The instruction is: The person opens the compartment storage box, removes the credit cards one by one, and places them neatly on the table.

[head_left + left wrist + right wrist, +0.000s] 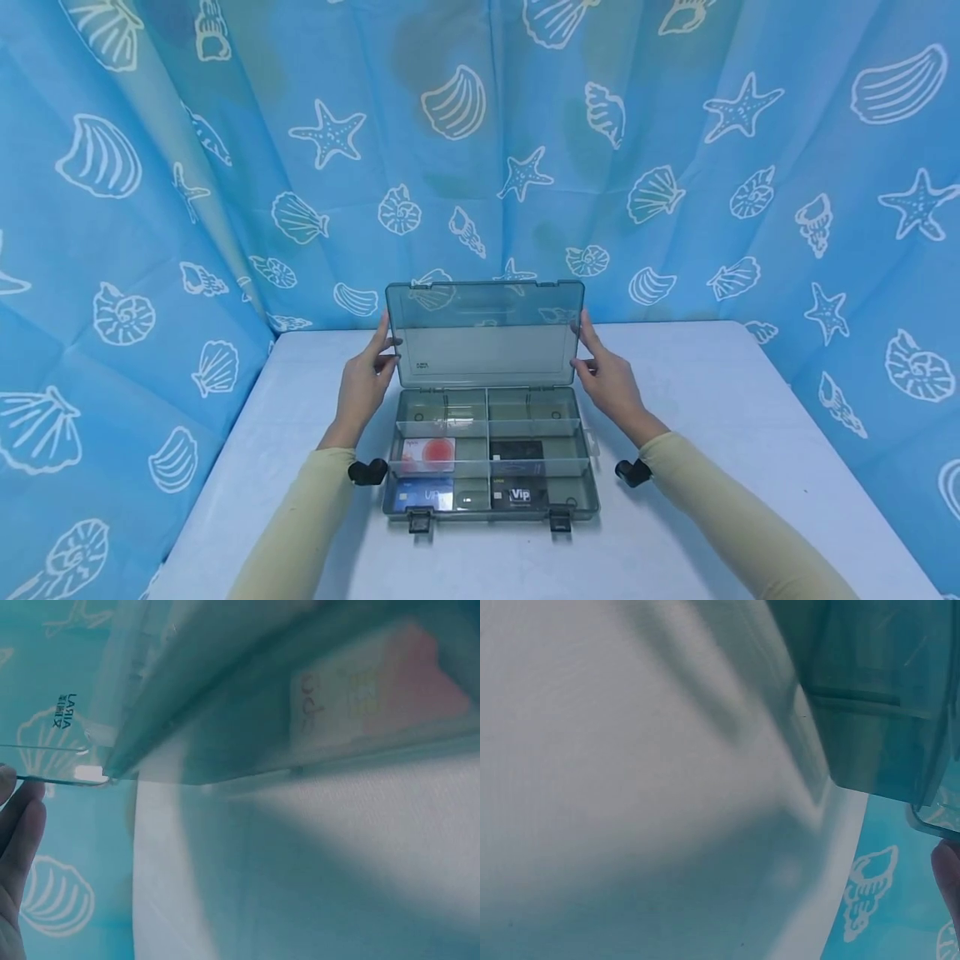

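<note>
Clamping fingers on opposite edges, the left hand [363, 387] and right hand [613, 385] held the translucent grey-green rectangular plastic lid [487, 354] raised, probably to steady it behind its matching compartmented box [491, 516] on the white tabletop [690, 383]

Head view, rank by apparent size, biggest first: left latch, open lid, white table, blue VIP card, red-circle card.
1. White table
2. Open lid
3. Blue VIP card and red-circle card: too alike to rank; box dividers partly overlap the view
4. Left latch
</note>
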Tool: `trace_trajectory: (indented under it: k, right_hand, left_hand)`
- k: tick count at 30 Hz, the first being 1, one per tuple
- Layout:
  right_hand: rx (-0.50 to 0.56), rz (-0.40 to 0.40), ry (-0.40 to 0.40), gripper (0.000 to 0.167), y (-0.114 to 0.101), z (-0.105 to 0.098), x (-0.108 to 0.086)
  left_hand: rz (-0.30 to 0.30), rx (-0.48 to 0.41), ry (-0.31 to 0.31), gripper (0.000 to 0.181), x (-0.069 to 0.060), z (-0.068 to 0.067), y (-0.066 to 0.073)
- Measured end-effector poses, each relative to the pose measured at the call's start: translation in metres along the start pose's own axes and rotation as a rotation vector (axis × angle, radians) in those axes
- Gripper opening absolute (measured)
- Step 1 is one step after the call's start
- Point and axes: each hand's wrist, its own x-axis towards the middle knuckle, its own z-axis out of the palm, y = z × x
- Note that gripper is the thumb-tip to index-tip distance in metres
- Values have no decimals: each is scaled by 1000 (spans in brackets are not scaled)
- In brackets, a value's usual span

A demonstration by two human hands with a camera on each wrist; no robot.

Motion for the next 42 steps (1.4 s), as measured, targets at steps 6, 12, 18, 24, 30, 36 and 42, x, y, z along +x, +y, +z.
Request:
trace_trajectory:
  k: [6, 12, 18, 24, 30, 36, 42]
  right_hand:
    - [-15, 38, -70, 94, 2, 3, -1]
    - [-19, 84, -131, 100, 4, 5, -1]
    - [-21, 107, -166, 109, 6, 8, -2]
    - [-29, 116, -206, 111, 9, 11, -4]
    - [-10, 118, -250, 107, 12, 10, -5]
    - [-1, 109, -301, 102, 14, 8, -6]
    - [1, 121, -349, 95, 14, 7, -7]
  left_hand:
    - [-24, 0, -51, 84, 0, 2, -7]
    - [-61, 15, -100, 87, 1, 5, -11]
    - [-72, 5, -129, 88, 1, 8, -15]
    - [-89, -1, -197, 93, -3, 11, -20]
    - [-118, -12, -268, 93, -6, 13, -25]
    - [-166, -46, -349, 86, -12, 12, -29]
    - [-186, -57, -375, 79, -17, 11, -31]
